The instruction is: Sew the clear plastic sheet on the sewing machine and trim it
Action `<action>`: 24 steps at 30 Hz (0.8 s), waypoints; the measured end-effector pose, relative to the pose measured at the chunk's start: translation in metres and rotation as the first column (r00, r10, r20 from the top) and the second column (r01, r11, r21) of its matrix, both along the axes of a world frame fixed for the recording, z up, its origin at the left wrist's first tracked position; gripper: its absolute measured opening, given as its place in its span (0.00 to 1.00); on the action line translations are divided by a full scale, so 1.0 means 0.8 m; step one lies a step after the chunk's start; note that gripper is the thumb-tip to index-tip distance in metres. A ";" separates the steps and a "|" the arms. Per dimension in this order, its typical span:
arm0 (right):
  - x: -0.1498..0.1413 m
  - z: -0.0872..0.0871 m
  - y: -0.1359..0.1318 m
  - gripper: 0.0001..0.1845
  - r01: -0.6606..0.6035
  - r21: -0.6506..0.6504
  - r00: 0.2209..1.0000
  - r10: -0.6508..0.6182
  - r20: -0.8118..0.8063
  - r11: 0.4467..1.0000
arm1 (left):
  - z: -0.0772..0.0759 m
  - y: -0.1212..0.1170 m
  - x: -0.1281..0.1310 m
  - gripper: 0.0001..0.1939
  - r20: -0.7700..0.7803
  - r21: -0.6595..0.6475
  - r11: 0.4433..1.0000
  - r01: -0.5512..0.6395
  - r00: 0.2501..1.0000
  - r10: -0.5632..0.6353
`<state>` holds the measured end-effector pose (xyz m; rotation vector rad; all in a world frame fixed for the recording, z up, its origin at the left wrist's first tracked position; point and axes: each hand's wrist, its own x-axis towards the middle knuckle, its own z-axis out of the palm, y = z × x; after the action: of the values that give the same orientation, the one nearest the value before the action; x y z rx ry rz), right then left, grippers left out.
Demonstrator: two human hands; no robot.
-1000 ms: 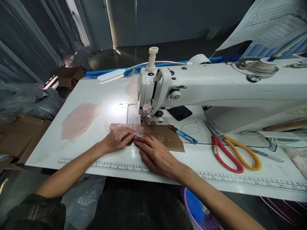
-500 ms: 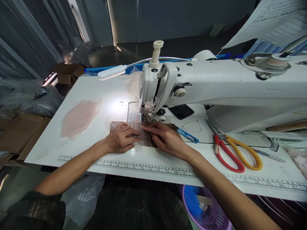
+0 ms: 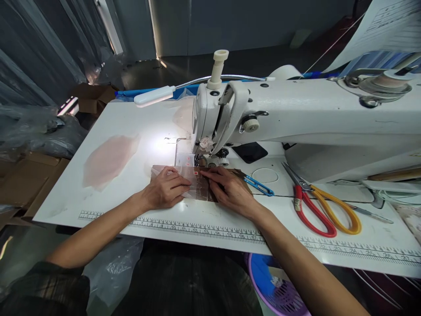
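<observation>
A brown sheet, perhaps card [image 3: 212, 195], lies in front of the sewing machine's needle area [image 3: 201, 159], with a thin sheer piece of fabric [image 3: 188, 175] over its left part. My left hand [image 3: 167, 189] rests on the sheer piece, fingers stretched and lying flat. On the right part of the sheet lies my right hand [image 3: 230, 186], its index finger stretched out beside a small red-and-white mark [image 3: 196, 173]. Its other fingers bend beneath the palm and are partly hidden. Blue thread snips [image 3: 258, 185] lie just right of that hand.
The white sewing machine [image 3: 263, 105] stands behind the hands. Scissors with red and yellow handles [image 3: 315, 204] lie to the right. A printed ruler [image 3: 197, 230] runs along the table's front edge. Pale pink fabric [image 3: 112, 162] lies at left; a purple basket [image 3: 255, 281] stands below.
My right index finger has drawn slightly to the right, so the red-and-white mark shows more fully. My left hand has stayed nearly in place; the view has shifted a little.
</observation>
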<state>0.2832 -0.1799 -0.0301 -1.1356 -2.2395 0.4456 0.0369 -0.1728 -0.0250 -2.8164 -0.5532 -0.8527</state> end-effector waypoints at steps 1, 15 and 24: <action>0.000 0.000 -0.001 0.21 -0.001 0.014 1.000 0.001 -0.001 1.000 | 0.000 0.000 0.000 0.07 -0.002 0.001 1.000 -0.004 1.000 0.004; -0.005 0.004 -0.014 0.21 -0.118 0.023 0.984 0.114 0.135 0.993 | 0.009 -0.002 -0.006 0.14 0.021 -0.106 0.994 -0.002 1.000 0.004; -0.007 0.005 -0.013 0.21 -0.099 0.037 0.987 0.094 0.131 0.994 | 0.029 0.027 -0.002 0.24 -0.150 -0.089 0.972 -0.217 0.968 0.202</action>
<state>0.2774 -0.1905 -0.0265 -1.0643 -2.4125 0.3695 0.0356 -0.1513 -0.0019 -2.8137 -0.8785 -0.5979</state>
